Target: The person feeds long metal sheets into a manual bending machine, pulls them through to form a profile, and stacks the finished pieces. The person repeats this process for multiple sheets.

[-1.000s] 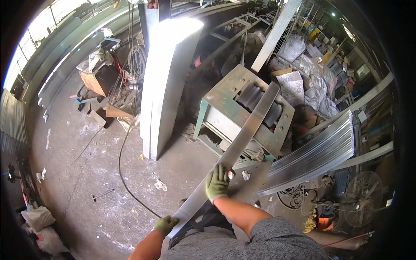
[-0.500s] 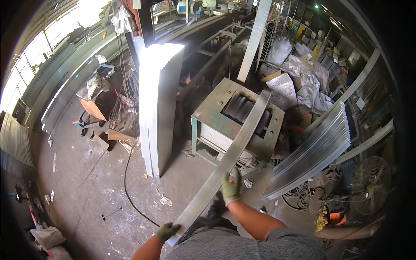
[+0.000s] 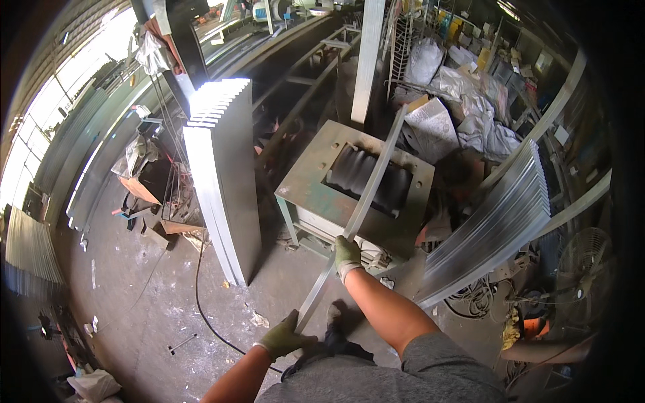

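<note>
A long silvery metal bar slants away from me with a narrow face upward. It lies across the top of a green machine, over the dark ribbed rollers in its opening. My left hand, in an olive-green glove, grips the near end of the bar, its fingers partly hidden. Farther up, beside the machine's front edge, my right hand in a matching glove is closed round the bar. The far tip of the bar reaches past the machine's back edge.
A tall stack of shiny metal profiles stands left of the machine. Another stack of profiles leans at the right, near a floor fan. A black cable crosses the floor on the left. Wrapped bundles are piled behind.
The bar has turned from its broad face to a narrow one. Both hands have moved forward with it, the right one now nearer the machine. The view has shifted slightly.
</note>
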Demonstrator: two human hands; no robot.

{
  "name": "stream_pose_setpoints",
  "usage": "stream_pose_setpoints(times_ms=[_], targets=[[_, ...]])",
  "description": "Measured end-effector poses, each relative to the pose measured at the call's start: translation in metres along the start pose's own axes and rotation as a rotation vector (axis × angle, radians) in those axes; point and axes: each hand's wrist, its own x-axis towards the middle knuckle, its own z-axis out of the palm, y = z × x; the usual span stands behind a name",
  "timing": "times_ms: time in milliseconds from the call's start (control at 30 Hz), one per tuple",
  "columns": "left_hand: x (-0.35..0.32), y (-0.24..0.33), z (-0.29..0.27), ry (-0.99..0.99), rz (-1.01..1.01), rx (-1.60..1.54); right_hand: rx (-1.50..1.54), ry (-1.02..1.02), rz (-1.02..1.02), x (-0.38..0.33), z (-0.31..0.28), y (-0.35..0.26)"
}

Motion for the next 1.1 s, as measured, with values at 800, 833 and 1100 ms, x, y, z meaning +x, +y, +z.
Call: stream_pose_setpoints(times_ms=[800, 833, 1100], targets=[[-0.043, -0.056, 0.037, 0.073, -0.044, -0.024, -0.719, 0.213, -0.196, -0.011, 0.007, -0.020], [-0.054, -0.069, 0.042, 0.088, -0.052, -0.029, -0.697, 0.213, -0.178, -0.027, 0.011, -0.008], [-0.154, -0.209, 0.089, 0.073, -0.149, -0.007, -0.627, 0.131, -0.177, -0.170, 0.036, 0.095]])
